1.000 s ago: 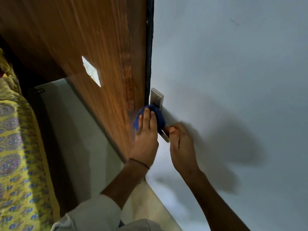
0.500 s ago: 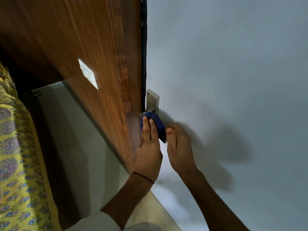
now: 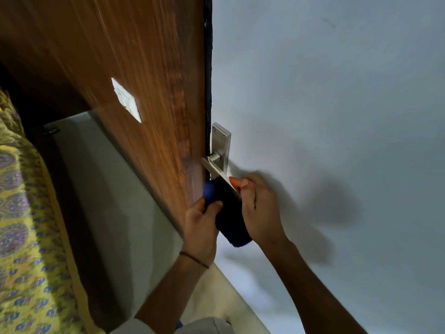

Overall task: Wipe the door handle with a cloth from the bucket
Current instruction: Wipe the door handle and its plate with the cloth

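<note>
Cloth (image 3: 228, 213) bunched in left hand (image 3: 201, 227), right hand (image 3: 258, 210) pinching handle (image 3: 220, 174) tip; risks slipping off, missing the lever's base.

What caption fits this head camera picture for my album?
Left hand rubs a dark blue cloth along the metal door handle while the right hand steadies its end.

A pale grey door (image 3: 337, 116) is carrying a brushed-metal lever handle (image 3: 218, 173) on a rectangular backplate (image 3: 221, 143), mounted along its edge at about nine o'clock. A wood-grain panel (image 3: 134, 68) is standing beside it, bearing a white switch plate (image 3: 126, 100).
</note>
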